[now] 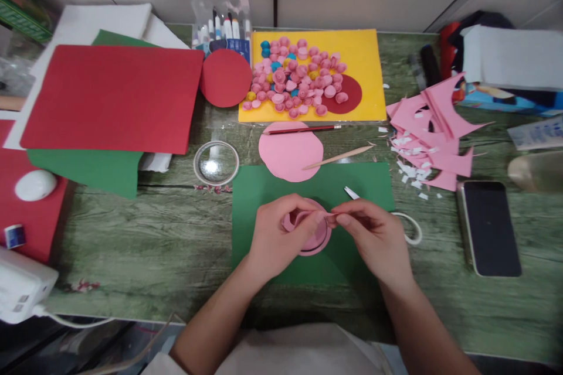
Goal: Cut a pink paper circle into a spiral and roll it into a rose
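The fingers of the left hand [281,237] and right hand [373,240] come together near the middle, thumbs pinched against forefingers, with hardly any gap; both grip a curling pink paper [317,241] held over a green sheet [259,266]. A dark curve follows the paper's near edge, though we cannot tell whether it is a line or a cut. Scissors [350,193] lie partly hidden by the right hand, blade tips on one side, white handle on the other.

Just beyond, we find a flat pink disc [288,155], with a pencil [303,130] across its far part and a wooden stick [341,157] reaching onto it. Tape [196,164] lies to the left.

Farther out, a yellow sheet [369,61] carries a crowd of paper rosettes [279,76], mostly pink, some blue and yellow; we take these as finished. The piece in the fingers looks partway, loose rather than rolled, and the pink disc seems unworked. Two red discs [226,78] appear uncut as well.

At right on the tabletop [440,299], pink scraps [446,123] with white bits suggest much cutting is done; a phone [490,228] lies nearer us.
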`<control>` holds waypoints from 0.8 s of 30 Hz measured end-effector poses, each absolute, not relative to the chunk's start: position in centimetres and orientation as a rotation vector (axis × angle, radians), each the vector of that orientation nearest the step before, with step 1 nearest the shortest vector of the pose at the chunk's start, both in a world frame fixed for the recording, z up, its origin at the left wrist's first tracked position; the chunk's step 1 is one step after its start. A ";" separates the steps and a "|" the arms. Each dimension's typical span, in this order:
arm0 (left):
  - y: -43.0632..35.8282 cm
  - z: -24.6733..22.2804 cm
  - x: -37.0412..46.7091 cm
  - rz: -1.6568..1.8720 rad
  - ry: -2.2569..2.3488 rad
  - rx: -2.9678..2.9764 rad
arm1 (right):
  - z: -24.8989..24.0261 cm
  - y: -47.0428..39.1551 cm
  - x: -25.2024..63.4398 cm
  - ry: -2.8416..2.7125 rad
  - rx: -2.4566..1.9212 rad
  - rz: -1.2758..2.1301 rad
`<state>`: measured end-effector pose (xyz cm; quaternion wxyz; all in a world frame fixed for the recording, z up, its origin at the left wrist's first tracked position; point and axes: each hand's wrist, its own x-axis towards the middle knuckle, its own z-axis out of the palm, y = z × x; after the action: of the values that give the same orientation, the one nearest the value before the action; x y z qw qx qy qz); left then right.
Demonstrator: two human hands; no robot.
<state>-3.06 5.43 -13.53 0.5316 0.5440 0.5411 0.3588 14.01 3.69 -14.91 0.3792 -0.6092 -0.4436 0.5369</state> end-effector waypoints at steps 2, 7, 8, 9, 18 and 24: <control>5.5 -13.5 -3.0 0.851 1.294 1.297 | -14.8 3.7 14.0 -1.131 -1.558 1.373; 5.6 -13.4 -3.0 0.875 1.302 1.268 | -14.5 3.7 13.9 -1.117 -1.536 1.414; 5.6 -13.4 -3.0 0.879 1.304 1.261 | -14.5 3.7 13.9 -1.118 -1.528 1.425; 5.7 -13.4 -3.1 0.882 1.305 1.257 | -14.5 3.7 13.9 -1.118 -1.520 1.435; 5.5 -13.6 -3.0 0.881 1.301 1.271 | -14.5 3.6 13.9 -1.127 -1.538 1.452; 5.6 -13.7 -2.9 0.901 1.290 1.271 | -14.7 3.5 14.1 -1.165 -1.560 1.420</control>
<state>-2.94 5.57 -13.67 0.5306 0.5327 0.5405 0.3774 14.14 3.49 -14.65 0.3578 -0.6044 -0.4513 0.5504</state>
